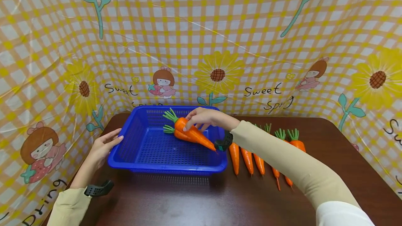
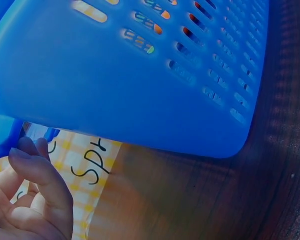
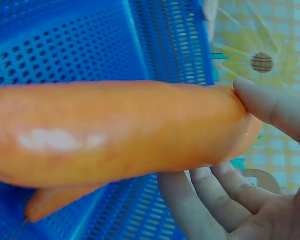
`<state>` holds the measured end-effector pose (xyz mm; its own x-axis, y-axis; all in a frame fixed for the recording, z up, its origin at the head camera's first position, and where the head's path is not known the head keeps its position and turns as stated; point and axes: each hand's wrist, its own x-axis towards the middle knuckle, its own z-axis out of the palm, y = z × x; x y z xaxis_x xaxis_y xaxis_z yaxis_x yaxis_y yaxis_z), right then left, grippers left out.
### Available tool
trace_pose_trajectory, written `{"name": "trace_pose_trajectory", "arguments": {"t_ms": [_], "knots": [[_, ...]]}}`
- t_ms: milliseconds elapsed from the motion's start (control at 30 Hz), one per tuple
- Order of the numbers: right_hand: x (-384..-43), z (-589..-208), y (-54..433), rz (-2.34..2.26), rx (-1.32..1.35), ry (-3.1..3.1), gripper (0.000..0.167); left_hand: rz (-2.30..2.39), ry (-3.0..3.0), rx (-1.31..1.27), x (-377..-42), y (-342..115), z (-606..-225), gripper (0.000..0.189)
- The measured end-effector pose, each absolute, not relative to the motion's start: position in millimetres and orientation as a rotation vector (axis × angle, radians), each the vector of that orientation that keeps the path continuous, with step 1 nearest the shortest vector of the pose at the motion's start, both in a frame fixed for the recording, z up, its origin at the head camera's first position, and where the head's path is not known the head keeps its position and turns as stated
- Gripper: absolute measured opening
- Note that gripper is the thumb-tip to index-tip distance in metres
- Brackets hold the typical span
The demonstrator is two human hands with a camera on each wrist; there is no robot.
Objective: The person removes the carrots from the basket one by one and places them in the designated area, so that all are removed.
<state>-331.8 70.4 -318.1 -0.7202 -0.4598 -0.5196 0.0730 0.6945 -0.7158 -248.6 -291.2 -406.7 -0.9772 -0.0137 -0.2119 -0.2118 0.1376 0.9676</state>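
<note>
A blue plastic basket (image 1: 169, 167) with perforated sides stands on the table. My left hand (image 1: 102, 147) grips its left rim, with the curled fingers and thumb at the edge in the left wrist view. Over the basket, my right hand (image 1: 205, 117) holds an orange carrot (image 1: 182, 125) near its thick, green-topped end, thumb on one side and fingers on the other. The tip points right and toward me. A second carrot (image 3: 60, 202) shows partly behind the held one; whether it touches the hand or the basket floor I cannot tell.
Several carrots (image 1: 247, 161) lie in a row on the dark brown table (image 1: 150, 201), right of the basket, partly hidden under my right forearm. A checked cloth (image 1: 188, 37) with sunflowers hangs behind and on both sides.
</note>
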Motion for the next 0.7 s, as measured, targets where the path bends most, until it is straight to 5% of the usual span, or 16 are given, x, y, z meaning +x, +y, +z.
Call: {"name": "trace_pose_trajectory", "arguments": {"t_ms": [700], "knots": [[-327.1,-285.4,121.8,-1.11,-0.324,2.233,0.059,1.948,2.28,-0.246,-252.2,-288.3,-409.7,0.066]]}}
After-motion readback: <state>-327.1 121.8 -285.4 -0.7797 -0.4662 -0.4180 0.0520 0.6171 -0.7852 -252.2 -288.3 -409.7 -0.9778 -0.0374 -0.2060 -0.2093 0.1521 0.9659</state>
